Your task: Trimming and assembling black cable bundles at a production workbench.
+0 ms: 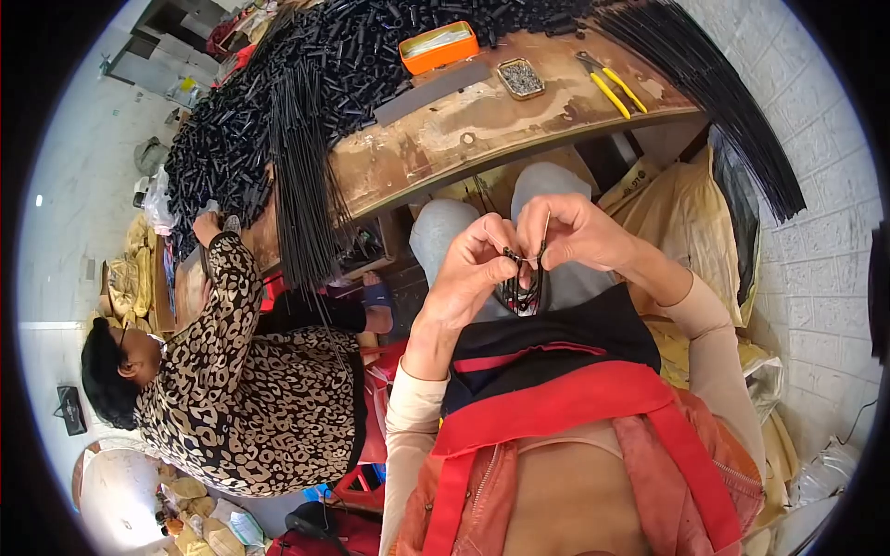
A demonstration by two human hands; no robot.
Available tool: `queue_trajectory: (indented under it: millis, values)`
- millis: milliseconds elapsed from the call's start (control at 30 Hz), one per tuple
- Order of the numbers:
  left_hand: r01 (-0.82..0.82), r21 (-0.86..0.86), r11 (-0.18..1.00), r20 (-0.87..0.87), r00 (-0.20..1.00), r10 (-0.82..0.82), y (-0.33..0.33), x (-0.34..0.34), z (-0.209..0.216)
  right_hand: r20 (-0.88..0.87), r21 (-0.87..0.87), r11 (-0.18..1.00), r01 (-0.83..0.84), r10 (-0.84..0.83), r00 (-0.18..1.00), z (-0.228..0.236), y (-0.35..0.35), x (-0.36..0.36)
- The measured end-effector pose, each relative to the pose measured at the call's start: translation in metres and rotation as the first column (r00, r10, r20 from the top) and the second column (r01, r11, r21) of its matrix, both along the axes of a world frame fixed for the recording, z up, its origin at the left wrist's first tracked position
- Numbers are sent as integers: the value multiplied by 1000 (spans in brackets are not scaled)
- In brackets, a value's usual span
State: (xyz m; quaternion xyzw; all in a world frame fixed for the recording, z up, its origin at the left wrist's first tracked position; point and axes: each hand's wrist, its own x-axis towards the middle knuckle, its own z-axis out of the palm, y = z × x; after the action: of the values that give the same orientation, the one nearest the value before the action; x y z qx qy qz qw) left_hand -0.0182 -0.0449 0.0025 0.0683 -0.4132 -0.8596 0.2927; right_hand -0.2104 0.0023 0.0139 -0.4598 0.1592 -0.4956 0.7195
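Note:
Over my lap, my left hand (473,264) and my right hand (577,239) meet, both closed with the fingertips pinched together. Between them hangs a small looped black cord (521,295) with dark beaded or knotted bits near the fingertips. My left fingers grip one side of this cord and my right fingers the other. A thin pale strip (547,221) sticks up from my right fingers; its kind cannot be made out. The fingers partly hide where cord and strip meet.
A worn wooden table (408,157) curves ahead, with a heap of small black parts (222,139), bundles of long black rods (301,176), yellow-handled pliers (607,85), an orange box (438,48) and a small metal-bits tin (521,80). A co-worker (250,371) sits left, reaching toward the heap.

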Motion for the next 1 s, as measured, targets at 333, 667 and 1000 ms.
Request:
queue_trajectory:
  millis: [333, 667, 1000]
  values:
    - [-152, -211, 965, 141, 973, 185, 14, 20, -2, -105, -182, 945, 273, -295, 950, 4, 12, 11]
    - [-374, -215, 902, 255, 870, 422, -10, 15, -2, -414, -1, 980, 200, -182, 892, 14, -58, -31]
    - [-474, -109, 874, 273, 831, 485, -42, 26, -2, -679, -439, 637, 634, -697, 230, -43, -237, -206]
